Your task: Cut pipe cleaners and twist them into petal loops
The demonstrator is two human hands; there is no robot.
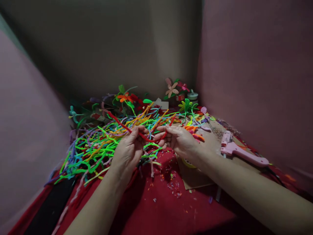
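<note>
A red pipe cleaner runs between my two hands, sagging in a shallow curve where it spans the gap. My left hand pinches it between thumb and fingers, and one long end sticks out up and to the left. With thumb and fingertips, my right hand grips the other side, its short end pointing upward. Just behind and below both hands spreads a tangled heap of pipe cleaners in green, orange, blue and purple.
A pink glue gun lies at the right on a cardboard sheet. Pipe-cleaner flowers and a small lidded jar stand at the back. Coloured scraps dot the red cloth. Walls enclose both sides.
</note>
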